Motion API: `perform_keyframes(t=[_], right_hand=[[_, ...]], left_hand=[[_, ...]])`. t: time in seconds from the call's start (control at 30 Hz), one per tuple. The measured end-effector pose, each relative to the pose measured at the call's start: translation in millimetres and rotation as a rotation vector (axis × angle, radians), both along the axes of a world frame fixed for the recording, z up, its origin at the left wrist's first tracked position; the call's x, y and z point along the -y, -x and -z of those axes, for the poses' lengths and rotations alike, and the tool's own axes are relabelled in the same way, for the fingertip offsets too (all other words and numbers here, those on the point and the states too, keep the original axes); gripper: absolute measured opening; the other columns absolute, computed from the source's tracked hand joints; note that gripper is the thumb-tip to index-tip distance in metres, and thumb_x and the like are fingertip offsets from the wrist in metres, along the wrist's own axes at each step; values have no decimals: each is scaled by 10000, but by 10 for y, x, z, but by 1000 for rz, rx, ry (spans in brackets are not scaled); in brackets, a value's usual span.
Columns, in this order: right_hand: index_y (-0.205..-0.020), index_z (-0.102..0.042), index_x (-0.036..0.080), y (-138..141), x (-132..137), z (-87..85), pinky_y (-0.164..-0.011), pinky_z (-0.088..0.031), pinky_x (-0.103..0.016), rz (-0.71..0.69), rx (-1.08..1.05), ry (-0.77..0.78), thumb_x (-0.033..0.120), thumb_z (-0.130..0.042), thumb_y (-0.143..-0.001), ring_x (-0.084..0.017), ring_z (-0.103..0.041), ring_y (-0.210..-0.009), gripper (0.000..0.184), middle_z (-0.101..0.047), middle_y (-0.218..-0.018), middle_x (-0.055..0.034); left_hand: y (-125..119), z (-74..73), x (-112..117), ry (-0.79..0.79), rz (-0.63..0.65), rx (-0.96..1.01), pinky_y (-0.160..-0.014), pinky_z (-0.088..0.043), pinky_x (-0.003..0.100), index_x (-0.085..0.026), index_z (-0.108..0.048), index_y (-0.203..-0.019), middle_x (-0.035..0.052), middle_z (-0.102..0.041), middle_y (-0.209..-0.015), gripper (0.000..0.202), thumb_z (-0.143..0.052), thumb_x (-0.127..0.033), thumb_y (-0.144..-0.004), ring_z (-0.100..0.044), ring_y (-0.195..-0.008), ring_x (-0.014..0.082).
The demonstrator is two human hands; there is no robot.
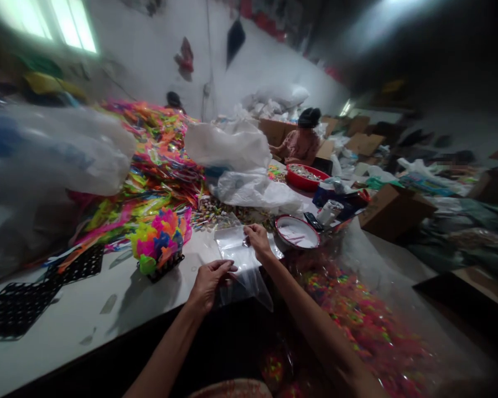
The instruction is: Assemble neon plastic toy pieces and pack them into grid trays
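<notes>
Over the front edge of the white table, both of my hands hold a clear plastic bag (241,265). My left hand (211,281) pinches its near left side between thumb and fingers. Higher up on the right, my right hand (257,241) grips the bag's far right part with fingers closed. The bag looks flat, and its lower corner hangs past the table edge. To the left of my hands, a black rack (166,269) stands upright, packed with brightly coloured soft plastic pieces (160,237).
Black perforated trays (19,309) lie at left. A heap of colourful strips (161,160) rises behind, beside large white sacks (232,146). A red-rimmed bowl (297,232) sits right, near a can (330,211). A person (302,141) sits beyond a red basin (307,177).
</notes>
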State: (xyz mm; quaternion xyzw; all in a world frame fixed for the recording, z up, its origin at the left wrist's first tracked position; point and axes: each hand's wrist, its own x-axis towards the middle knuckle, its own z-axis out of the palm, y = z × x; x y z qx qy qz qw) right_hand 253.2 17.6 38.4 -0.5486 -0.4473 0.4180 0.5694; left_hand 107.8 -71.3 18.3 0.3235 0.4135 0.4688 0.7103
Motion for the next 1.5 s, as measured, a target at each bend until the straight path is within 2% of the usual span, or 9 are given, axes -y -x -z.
perform_keyframes(t=[0.37, 0.53, 0.73, 0.87, 0.97, 1.07, 1.17, 1.3, 1.5], right_hand=[[-592, -505, 169, 58, 127, 128, -385, -314, -197, -140, -44, 73, 470, -614, -631, -69, -419, -380, 323, -469, -482, 46], [-827, -606, 169, 26, 436, -36, -593, -412, -220, -195, 286, -50, 498, -622, -696, -134, -559, -721, 356, -614, -822, -25], [-713, -587, 162, 33, 776, -117, -503, -349, -210, -774, 235, 145, 427, -633, -706, -93, -464, -508, 269, -536, -589, 35], [-603, -513, 171, -153, 606, -27, -531, -381, -216, -385, 349, 101, 312, -558, -729, -104, -483, -513, 194, -491, -527, 34], [-584, -477, 182, -265, 484, -27, -541, -405, -227, -26, 547, 46, 254, -523, -720, -123, -523, -522, 160, -498, -510, 26], [-613, -484, 180, -170, 550, -156, -518, -419, -231, -132, 520, -44, 257, -531, -710, -134, -550, -527, 132, -531, -542, 14], [-683, -520, 177, 9, 725, -384, -521, -416, -220, -330, 605, -215, 207, -537, -694, -125, -550, -566, 36, -562, -625, 8], [-897, -553, 169, 40, 823, -626, -514, -421, -224, -267, 691, -269, 169, -519, -692, -120, -534, -570, 208, -579, -720, -6], [-944, -570, 163, -45, 739, -764, -514, -419, -239, -165, 746, -264, 252, -511, -752, -133, -540, -555, 220, -589, -688, -14]], left_hand=[[-96, -121, 77, -260, -193, -281, -456, -310, 208, -146, -526, -563, -49, -499, -455, 382, -691, -481, -643, -420, -424, 70], [-4, -80, 46, -240, -254, -337, -485, -331, 216, -154, -499, -546, -47, -492, -461, 389, -676, -480, -663, -429, -439, 76], [63, -67, -29, -258, -204, -223, -564, -359, 218, -144, -526, -542, -40, -495, -509, 372, -679, -461, -663, -451, -523, 83], [254, -48, 69, -326, -205, -326, -594, -383, 230, -156, -490, -498, -31, -508, -522, 350, -665, -407, -667, -493, -556, 105], [459, -77, 185, -413, -146, -703, -545, -363, 240, -172, -452, -478, -27, -485, -501, 341, -599, -369, -714, -465, -517, 115], [507, -239, 204, -604, -202, -1186, -627, -413, 278, -158, -578, -797, 50, -617, -823, 149, -561, -298, -750, -563, -717, 180], [380, -479, 74, -818, -239, -1530, -720, -428, 304, -174, -519, -1082, 107, -541, -1171, 283, -489, -208, -802, -556, -977, 230], [201, -695, -153, -846, 11, -1691, -615, -404, 285, -190, -594, -833, 49, -628, -828, 187, -411, -154, -836, -600, -767, 198], [133, -851, -236, -1072, -203, -1775, -783, -394, 355, -152, -538, -842, 111, -578, -975, 103, -464, -119, -779, -543, -939, 252]])
